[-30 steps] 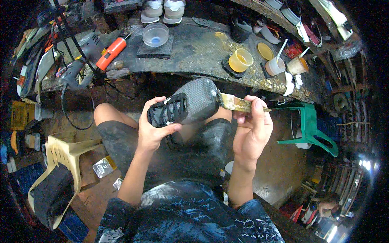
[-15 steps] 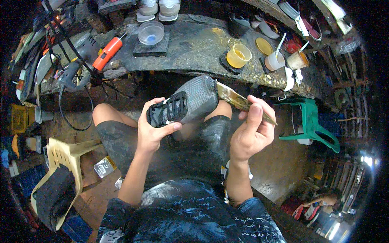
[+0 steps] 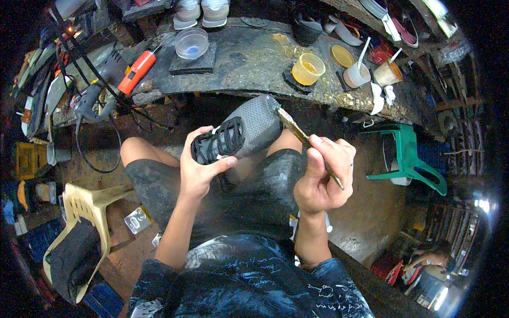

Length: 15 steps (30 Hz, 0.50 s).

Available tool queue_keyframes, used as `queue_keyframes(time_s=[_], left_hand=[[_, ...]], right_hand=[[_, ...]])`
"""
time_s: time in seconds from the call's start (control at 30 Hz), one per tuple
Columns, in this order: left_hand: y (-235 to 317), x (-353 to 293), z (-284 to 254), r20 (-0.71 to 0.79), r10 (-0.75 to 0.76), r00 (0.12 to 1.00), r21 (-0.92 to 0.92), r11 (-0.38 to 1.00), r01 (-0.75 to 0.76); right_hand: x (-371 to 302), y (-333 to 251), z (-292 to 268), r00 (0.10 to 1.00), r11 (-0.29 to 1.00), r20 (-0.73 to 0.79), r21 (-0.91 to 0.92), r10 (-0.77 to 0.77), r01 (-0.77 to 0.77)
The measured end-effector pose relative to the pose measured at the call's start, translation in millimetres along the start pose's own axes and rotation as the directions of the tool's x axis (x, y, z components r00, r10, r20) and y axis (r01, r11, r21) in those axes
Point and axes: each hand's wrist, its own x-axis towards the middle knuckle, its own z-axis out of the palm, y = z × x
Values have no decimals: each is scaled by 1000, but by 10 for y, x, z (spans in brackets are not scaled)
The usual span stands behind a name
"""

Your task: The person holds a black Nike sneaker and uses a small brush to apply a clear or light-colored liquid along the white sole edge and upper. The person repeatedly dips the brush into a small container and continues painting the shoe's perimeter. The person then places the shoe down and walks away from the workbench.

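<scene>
A grey mesh sneaker [image 3: 254, 123] with black laces is held over my lap, its toe pointing up and to the right. My left hand [image 3: 201, 164] is closed round the heel end, thumb on the near side and fingers on the far side. Between the thumb and fingers of my right hand [image 3: 326, 177] is a flat, stained stick [image 3: 297, 129], seen nearly edge-on. The tip of the stick meets the edge of the sneaker's toe. Whether it has bristles cannot be made out.
Ahead, a worn workbench [image 3: 238, 58] bears a tub of yellow liquid [image 3: 307, 69], two cups with sticks, a clear round container [image 3: 192, 43] and an orange tool [image 3: 139, 71]. A beige chair [image 3: 85, 206] stands left, a green stool [image 3: 405, 153] right. Another person [image 3: 432, 259] is at the lower right.
My right hand has moved slightly left and turned the stick from showing its broad face to nearly edge-on. The sneaker has tilted a little; my left hand keeps its hold.
</scene>
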Motion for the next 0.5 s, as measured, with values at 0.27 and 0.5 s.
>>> queue_keyframes(time_s=[0.27,0.5], left_hand=[[9,22,14,-18,40,999,28,999,-40],[39,14,28,-41,14,999,16,1000,-14]], right_hand=[[-27,13,-41,996,997,46,-31,-75,77],[-52,8,-96,990,991,99,-82,-101,109]])
